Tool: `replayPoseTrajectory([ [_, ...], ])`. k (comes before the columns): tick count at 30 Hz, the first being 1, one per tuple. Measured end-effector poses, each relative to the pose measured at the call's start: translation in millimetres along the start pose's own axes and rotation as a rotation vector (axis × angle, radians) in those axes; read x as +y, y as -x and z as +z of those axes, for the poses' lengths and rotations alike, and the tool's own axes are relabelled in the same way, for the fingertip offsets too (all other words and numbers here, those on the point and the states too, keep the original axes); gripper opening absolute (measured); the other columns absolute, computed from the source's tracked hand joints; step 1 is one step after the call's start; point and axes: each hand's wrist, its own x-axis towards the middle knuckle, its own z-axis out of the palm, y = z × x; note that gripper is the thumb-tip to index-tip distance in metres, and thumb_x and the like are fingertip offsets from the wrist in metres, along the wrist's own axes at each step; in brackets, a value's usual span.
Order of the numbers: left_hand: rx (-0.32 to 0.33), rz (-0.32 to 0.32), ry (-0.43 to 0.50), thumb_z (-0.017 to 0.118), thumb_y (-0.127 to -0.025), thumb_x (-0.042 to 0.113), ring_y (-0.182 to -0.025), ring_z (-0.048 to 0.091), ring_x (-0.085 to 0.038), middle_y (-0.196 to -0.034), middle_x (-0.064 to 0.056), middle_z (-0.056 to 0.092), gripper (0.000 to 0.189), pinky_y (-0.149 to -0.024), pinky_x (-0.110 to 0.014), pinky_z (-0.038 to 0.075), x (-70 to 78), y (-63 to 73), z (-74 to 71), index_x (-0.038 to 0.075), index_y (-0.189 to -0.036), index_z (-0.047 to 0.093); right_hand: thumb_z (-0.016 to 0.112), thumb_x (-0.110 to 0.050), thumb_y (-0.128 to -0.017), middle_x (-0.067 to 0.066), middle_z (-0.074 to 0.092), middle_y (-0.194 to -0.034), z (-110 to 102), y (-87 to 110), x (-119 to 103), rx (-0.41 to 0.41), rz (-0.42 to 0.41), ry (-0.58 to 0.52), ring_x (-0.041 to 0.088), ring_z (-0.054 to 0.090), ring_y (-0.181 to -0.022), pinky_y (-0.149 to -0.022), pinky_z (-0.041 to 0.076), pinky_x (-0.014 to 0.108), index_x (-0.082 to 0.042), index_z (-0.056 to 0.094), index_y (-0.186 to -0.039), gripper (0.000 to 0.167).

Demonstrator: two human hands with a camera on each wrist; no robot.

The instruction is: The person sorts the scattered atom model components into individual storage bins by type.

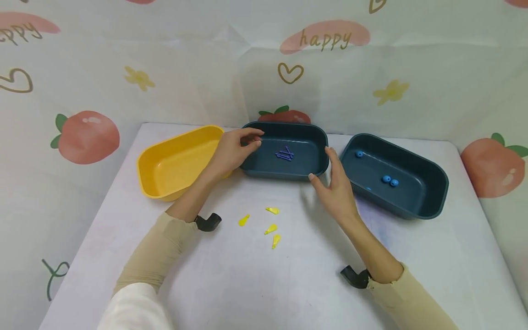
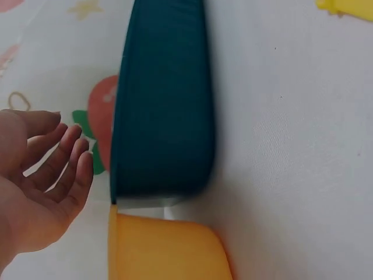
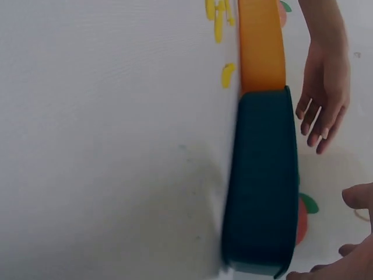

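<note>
Where the printed backdrop [image 1: 231, 23] rises behind the table [image 1: 231, 293], "happy" can be read in full once; no brand can be made out. Between another dark bin [image 1: 422, 183] and the yellow bin [image 1: 177, 167], the middle dark bin [image 1: 276, 175] is flanked by both hands. The left hand [image 1: 230, 149] is held with fingers loosely bent, thumb apart, nothing seen gripped; the right hand [image 1: 337, 195] is spread beside the rim, contact unclear. Light, even handling is advised, so the purple sticks [image 1: 283, 157] inside are not jostled and the yellow pieces [image 1: 276, 240] lying in front are not brushed.
</note>
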Motion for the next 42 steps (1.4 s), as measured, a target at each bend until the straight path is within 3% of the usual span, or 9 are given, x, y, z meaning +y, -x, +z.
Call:
replayPoseTrajectory([
  [5, 0.055, 0.018, 0.041, 0.069, -0.095, 0.019, -0.094, 0.06, -0.012, -0.107, 0.002, 0.069, 0.037, -0.081, -0.03, 0.051, -0.9, 16.7, -7.8, 0.016, -0.131, 0.064, 0.066, -0.019, -0.096, 0.0, 0.022, -0.163, -1, 7.0, -7, 0.058, -0.148, 0.013, 0.023, 0.024, -0.149, -0.115, 0.03, 0.054, -0.018, 0.031, -0.156, 0.069],
  [9, 0.109, 0.027, 0.048, 0.07, -0.094, 0.017, -0.096, 0.06, -0.011, -0.11, -0.002, 0.069, 0.038, -0.081, -0.03, 0.052, -2.5, 33.5, -14.7, 0.015, -0.131, 0.063, 0.068, -0.008, -0.093, 0.003, 0.04, -0.153, 0, 12.5, -11, 0.079, -0.266, -0.046, 0.025, 0.041, -0.138, -0.11, 0.039, 0.045, -0.014, 0.039, -0.151, 0.065],
  [15, 0.186, 0.047, 0.05, 0.072, -0.093, 0.015, -0.1, 0.061, -0.012, -0.112, -0.004, 0.069, 0.04, -0.084, -0.035, 0.054, -6.1, 54.0, -26.0, 0.013, -0.131, 0.063, 0.069, 0.0, -0.091, 0.002, 0.051, -0.142, 1, 17.6, -14, 0.049, -0.34, -0.11, 0.024, 0.061, -0.118, -0.095, 0.052, 0.035, -0.014, 0.046, -0.146, 0.061],
  [23, 0.278, 0.093, -0.036, 0.074, -0.09, 0.013, -0.105, 0.062, -0.022, -0.121, -0.004, 0.067, 0.042, -0.087, -0.039, 0.055, -19.2, 78.9, -41.4, 0.01, -0.131, 0.063, 0.068, 0.001, -0.092, 0.005, 0.056, -0.137, -1, 16.6, -14, -0.064, -0.347, -0.16, 0.02, 0.068, -0.101, -0.088, 0.055, 0.027, -0.013, 0.05, -0.142, 0.056],
  [27, 0.324, 0.077, -0.083, 0.075, -0.089, 0.011, -0.107, 0.062, -0.026, -0.126, -0.006, 0.066, 0.043, -0.086, -0.043, 0.055, -31.4, 93.1, -50.9, 0.008, -0.13, 0.064, 0.068, 0.0, -0.092, 0.006, 0.059, -0.134, -1, 15.0, -14, -0.129, -0.327, -0.146, 0.018, 0.068, -0.099, -0.087, 0.055, 0.026, -0.013, 0.053, -0.14, 0.052],
  [32, 0.395, 0.075, -0.086, 0.075, -0.088, 0.006, -0.106, 0.062, -0.029, -0.122, -0.009, 0.067, 0.039, -0.085, -0.031, 0.052, -46.9, 105.1, -62.0, 0.005, -0.126, 0.067, 0.068, 0.002, -0.091, 0.007, 0.065, -0.125, 3, 16.2, -11, -0.18, -0.294, -0.153, 0.017, 0.068, -0.099, -0.085, 0.056, 0.028, -0.01, 0.055, -0.136, 0.048],
  [36, 0.453, 0.044, -0.077, 0.074, -0.089, 0.006, -0.109, 0.06, -0.031, -0.121, -0.011, 0.067, 0.038, -0.089, -0.024, 0.047, -52.0, 112.4, -70.1, 0.003, -0.126, 0.066, 0.068, 0.001, -0.091, 0.006, 0.068, -0.117, 12, 18.3, -6, -0.219, -0.265, -0.168, 0.017, 0.068, -0.096, -0.085, 0.056, 0.031, -0.01, 0.057, -0.134, 0.045],
  [42, 0.524, -0.026, -0.121, 0.077, -0.085, 0.006, -0.118, 0.056, -0.029, -0.125, -0.009, 0.066, 0.043, -0.094, -0.038, 0.043, -59.0, 122.5, -81.0, 0.008, -0.127, 0.067, 0.068, 0.001, -0.091, 0.012, 0.07, -0.113, 26, 20.8, -2, -0.291, -0.211, -0.17, 0.018, 0.069, -0.093, -0.084, 0.056, 0.035, -0.009, 0.059, -0.131, 0.042],
])
